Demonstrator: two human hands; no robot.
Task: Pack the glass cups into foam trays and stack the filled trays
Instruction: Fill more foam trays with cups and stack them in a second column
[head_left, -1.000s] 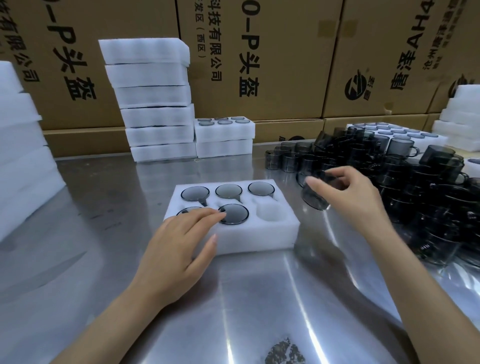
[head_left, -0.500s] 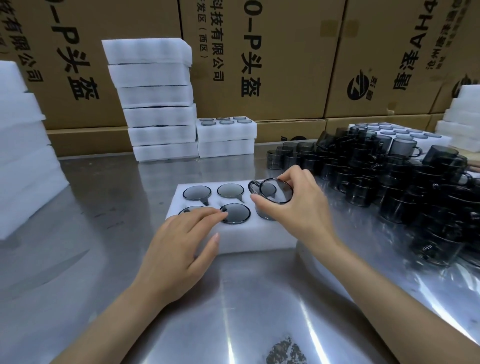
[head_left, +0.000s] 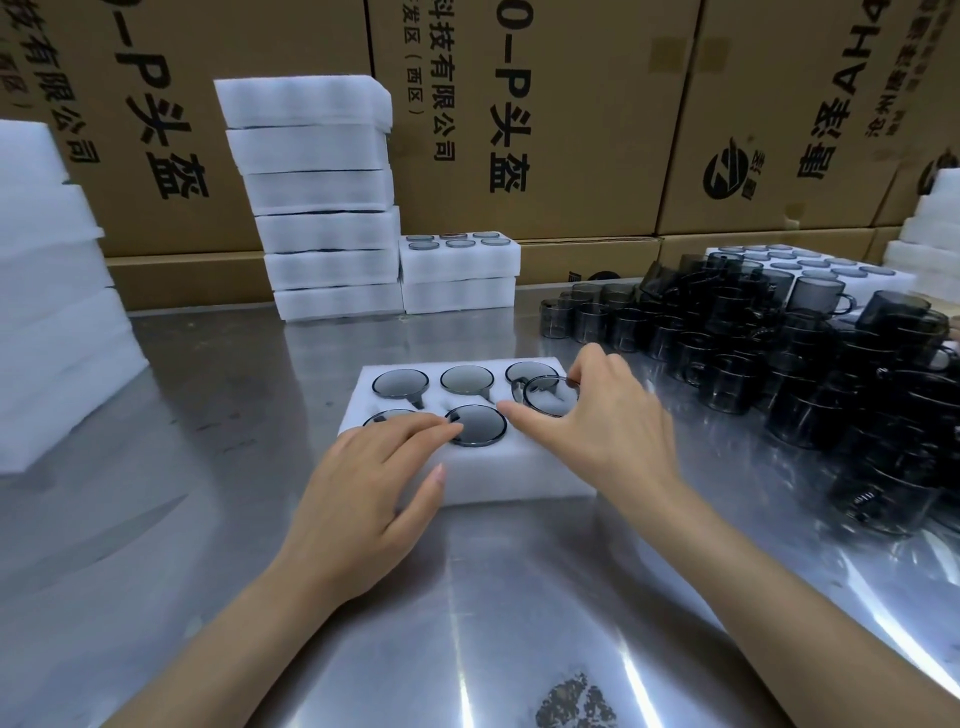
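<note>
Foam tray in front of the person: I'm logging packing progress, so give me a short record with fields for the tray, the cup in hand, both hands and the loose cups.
tray: foam tray on the metal table
seated cups: five visible
cup in hand: glass cup at the near-right pocket, not fully seated
right hand: holds that cup's rim
left hand: flat on the tray's near-left part
loose cups: pile of dark cups on the right

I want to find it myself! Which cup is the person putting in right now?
Look at the white foam tray in the middle of the shiny metal table. Go to its near right corner, where the right hand pinches a dark glass cup. Five other cups sit sunk level in their holes; this one's rim is raised and tilted.
</note>
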